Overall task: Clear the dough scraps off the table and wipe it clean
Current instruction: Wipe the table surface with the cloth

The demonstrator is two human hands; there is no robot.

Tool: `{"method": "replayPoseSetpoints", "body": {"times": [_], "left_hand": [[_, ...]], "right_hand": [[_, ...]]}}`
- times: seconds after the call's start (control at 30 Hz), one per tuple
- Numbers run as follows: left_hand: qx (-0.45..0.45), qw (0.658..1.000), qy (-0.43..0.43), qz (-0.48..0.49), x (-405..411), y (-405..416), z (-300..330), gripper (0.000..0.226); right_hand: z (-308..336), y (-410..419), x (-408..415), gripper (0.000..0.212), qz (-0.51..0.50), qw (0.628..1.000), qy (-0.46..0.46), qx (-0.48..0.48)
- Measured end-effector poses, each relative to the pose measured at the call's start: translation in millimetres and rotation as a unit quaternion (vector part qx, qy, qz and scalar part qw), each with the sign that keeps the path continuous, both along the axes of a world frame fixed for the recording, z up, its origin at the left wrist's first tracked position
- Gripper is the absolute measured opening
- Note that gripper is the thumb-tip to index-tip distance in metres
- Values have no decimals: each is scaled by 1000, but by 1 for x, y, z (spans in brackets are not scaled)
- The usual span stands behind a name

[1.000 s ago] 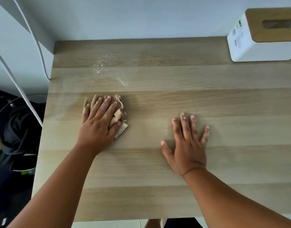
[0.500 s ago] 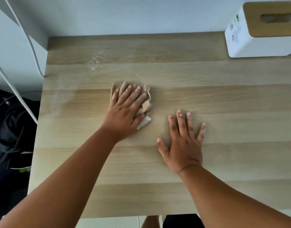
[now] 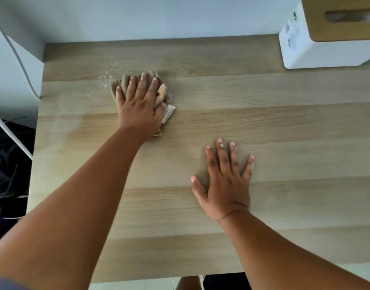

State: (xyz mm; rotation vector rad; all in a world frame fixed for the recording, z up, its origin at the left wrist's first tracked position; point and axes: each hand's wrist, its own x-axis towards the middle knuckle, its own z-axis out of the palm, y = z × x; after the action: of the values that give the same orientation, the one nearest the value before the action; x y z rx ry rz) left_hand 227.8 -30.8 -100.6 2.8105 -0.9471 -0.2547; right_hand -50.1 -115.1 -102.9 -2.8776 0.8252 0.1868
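Under the left hand [image 3: 139, 107], fingers lying straight, a crumpled cloth [image 3: 161, 95] is being pressed onto the wooden table [image 3: 284, 126], beside white dough residue [image 3: 107, 77]. Right hand [image 3: 226, 185] is lying flat, holding nothing. Tissue box [image 3: 318, 47] is sitting against the wall [image 3: 159, 15].

We see the left hand [image 3: 139, 109] pressing flat, fingers straight, on a crumpled beige cloth [image 3: 162, 94] on the wooden table [image 3: 284, 122], well to the left of the white tissue box [image 3: 318, 49] at the table's far right corner. A faint whitish smear [image 3: 108, 77] lies just beside the cloth, on its side away from the box. The right hand [image 3: 227, 183] rests palm down with fingers spread, nearer us than the box.
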Motion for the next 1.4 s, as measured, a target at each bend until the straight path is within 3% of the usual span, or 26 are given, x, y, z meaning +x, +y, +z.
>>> {"method": "replayPoseSetpoints", "body": {"times": [0.13,0.37,0.5,0.67,0.93,1.13,1.4], "left_hand": [[-2,999,-3,-52,-23,-8,2,73],[-32,979,-18,-200,-70,62,3,65],[-29,995,-12,-90,-49,69,5,70],[5,999,38,12,4,-2,7,77],[13,999,32,-27,9,-49,3,75],[-17,995,55,-85,-53,-9,13,75],[-47,996,46,-61,-127,76,15,69]], "right_hand": [[-2,0,0,86,2,1000,4,-5],[-3,0,-2,85,3,1000,-6,-7],[-1,0,-2,85,6,1000,-9,-3],[2,-1,0,86,2,1000,5,9],[1,0,0,86,-2,1000,-2,15],[-1,1,0,86,0,1000,11,4],[-1,1,-1,86,-1,1000,-12,5]]}}
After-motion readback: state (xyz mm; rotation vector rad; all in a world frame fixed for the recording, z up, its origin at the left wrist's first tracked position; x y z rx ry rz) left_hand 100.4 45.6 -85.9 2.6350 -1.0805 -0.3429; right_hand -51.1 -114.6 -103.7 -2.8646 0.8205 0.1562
